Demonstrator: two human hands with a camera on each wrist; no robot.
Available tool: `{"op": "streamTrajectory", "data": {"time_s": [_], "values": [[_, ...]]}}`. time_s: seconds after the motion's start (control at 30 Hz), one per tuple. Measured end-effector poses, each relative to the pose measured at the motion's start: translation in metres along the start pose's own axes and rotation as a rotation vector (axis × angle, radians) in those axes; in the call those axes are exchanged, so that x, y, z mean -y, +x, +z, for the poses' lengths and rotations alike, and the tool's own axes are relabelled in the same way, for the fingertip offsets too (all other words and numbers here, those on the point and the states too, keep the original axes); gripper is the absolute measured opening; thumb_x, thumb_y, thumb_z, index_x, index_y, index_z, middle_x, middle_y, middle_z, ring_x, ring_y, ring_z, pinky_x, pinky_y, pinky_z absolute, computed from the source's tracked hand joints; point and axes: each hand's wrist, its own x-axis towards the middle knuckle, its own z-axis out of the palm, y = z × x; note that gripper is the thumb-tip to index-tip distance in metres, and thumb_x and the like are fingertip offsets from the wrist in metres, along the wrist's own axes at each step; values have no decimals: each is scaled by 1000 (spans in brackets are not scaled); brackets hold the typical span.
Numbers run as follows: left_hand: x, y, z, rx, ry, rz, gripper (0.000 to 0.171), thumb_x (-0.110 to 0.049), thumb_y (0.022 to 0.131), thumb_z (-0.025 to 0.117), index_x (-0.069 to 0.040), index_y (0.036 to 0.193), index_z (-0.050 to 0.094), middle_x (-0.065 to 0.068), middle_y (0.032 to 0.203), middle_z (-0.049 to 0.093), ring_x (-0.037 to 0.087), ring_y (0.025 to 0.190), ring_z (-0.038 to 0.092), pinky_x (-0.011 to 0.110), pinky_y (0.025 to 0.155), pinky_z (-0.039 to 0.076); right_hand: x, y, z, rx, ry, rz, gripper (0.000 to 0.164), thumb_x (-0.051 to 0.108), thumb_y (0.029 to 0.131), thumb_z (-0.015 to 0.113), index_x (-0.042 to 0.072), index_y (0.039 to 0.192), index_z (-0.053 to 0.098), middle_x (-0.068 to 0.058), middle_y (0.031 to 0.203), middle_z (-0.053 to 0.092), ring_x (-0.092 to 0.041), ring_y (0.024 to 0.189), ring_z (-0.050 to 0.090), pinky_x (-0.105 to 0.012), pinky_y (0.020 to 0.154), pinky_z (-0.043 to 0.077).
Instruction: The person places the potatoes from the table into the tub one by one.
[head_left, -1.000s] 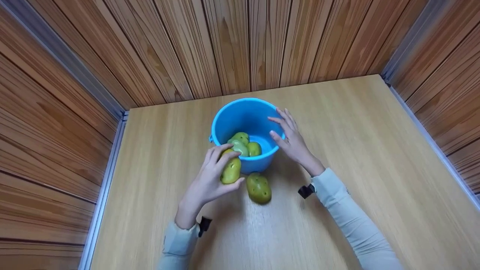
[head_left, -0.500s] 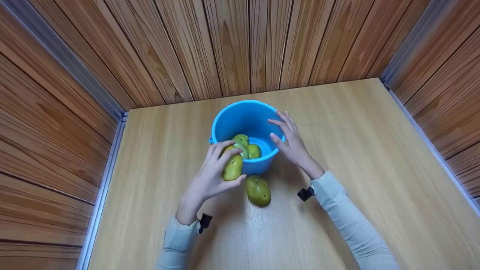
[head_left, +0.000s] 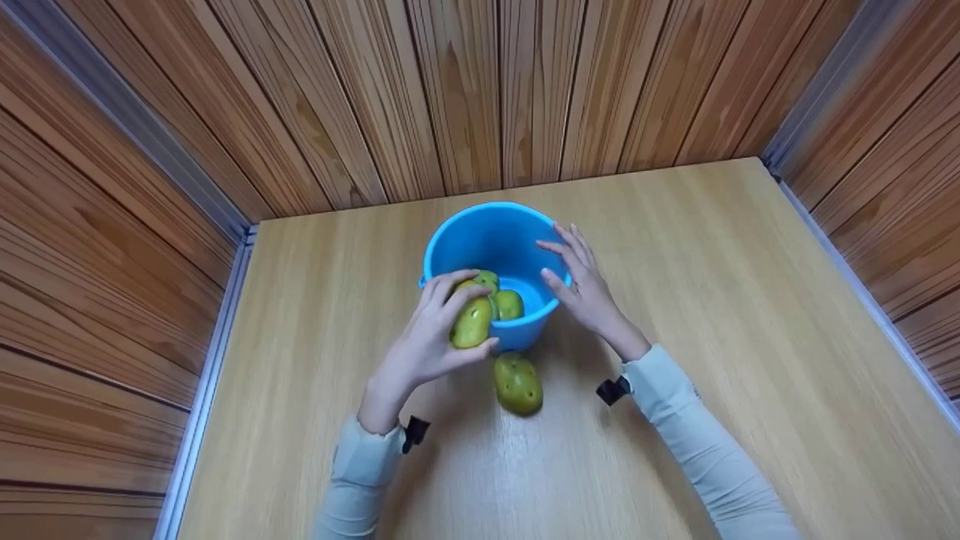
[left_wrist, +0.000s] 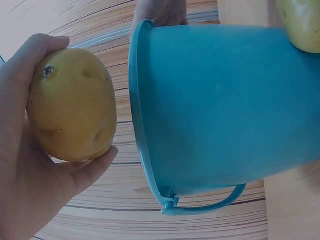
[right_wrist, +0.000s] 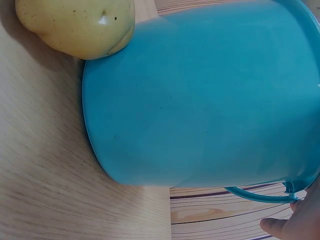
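In the head view my left hand [head_left: 427,334] holds a yellow-green potato [head_left: 472,324] at the near-left rim of a blue bucket [head_left: 517,334]. The left wrist view shows thumb and fingers around this potato [left_wrist: 72,105], level with the bucket's mouth. My right hand [head_left: 589,292] is at the bucket's right rim, its fingers spread and fairly straight. Inside the bucket lie several potatoes [head_left: 508,304], partly hidden by my left hand. Another potato [head_left: 518,384] lies on the table right in front of the bucket.
The bucket's handle [left_wrist: 215,205] hangs down along its outside. A wood-grain table [head_left: 315,300] spreads around the bucket. Plank-patterned walls [head_left: 472,90] close off the back and both sides, with metal rails [head_left: 206,375] along the side edges.
My left hand has moved the potato up and slightly right, farther over the bucket's near rim. The right hand has stayed at the right rim.
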Motion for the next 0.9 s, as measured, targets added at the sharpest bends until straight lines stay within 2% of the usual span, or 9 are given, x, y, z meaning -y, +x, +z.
{"op": "streamTrajectory", "data": {"time_s": [0.17,0.3,0.53,0.7,0.9], "values": [[3,7,1,3,-18,-14,57,-49,80,66,-23,128,49,-2,140,36,15,128,28,43,98,41,-1,-2,0,-14,-4,-5,43,42,93,48,32,135,44,5,154,20,-28,143,3,-64,106,14],[6,12,3,-2,-27,-20,57,-50,80,65,-24,128,49,-3,140,36,15,129,28,43,98,40,0,-1,0,-8,-8,-4,43,43,93,48,33,135,44,7,154,18,-25,143,2,-64,107,13],[13,19,6,-20,-37,-10,60,-49,80,66,-19,129,50,0,141,36,18,129,28,45,98,39,3,1,1,-2,-1,-12,44,42,92,49,30,135,44,8,154,19,-22,143,2,-62,108,13],[16,23,9,-28,-47,-32,59,-51,80,65,-22,130,48,-1,142,35,18,130,27,46,100,38,2,1,1,-4,-7,-12,43,42,93,48,31,135,44,8,154,18,-25,143,3,-63,107,15],[16,27,10,-40,-53,-32,60,-52,81,64,-23,131,47,-1,142,34,19,131,27,45,100,38,1,2,1,-7,-9,-3,43,42,93,48,31,135,44,6,154,19,-22,143,2,-63,107,14]]}}
